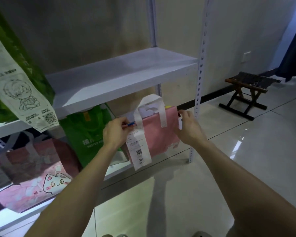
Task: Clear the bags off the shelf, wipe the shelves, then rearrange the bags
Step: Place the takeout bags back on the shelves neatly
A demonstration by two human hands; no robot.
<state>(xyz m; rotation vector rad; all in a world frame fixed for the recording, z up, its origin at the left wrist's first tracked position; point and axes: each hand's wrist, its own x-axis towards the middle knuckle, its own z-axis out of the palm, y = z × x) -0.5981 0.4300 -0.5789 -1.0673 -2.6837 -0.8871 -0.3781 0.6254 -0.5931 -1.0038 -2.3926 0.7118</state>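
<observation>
A pink bag [158, 134] with white handles and a long white receipt stands on the lower shelf [143, 166] at its right end. My left hand [116, 132] pinches its upper left edge and my right hand [188, 129] grips its upper right edge. To its left stands a green bag [85, 132]. Farther left is a pink bag with a cartoon cat [32, 175]. A green bag [20, 53] with a printed receipt stands on the left of the upper shelf [126, 77].
The white metal rack has a perforated upright post [199, 86] at the front right. A small dark folding stool [246, 93] stands on the shiny tiled floor [229, 168] to the right. A dark curtain [294, 48] hangs at far right.
</observation>
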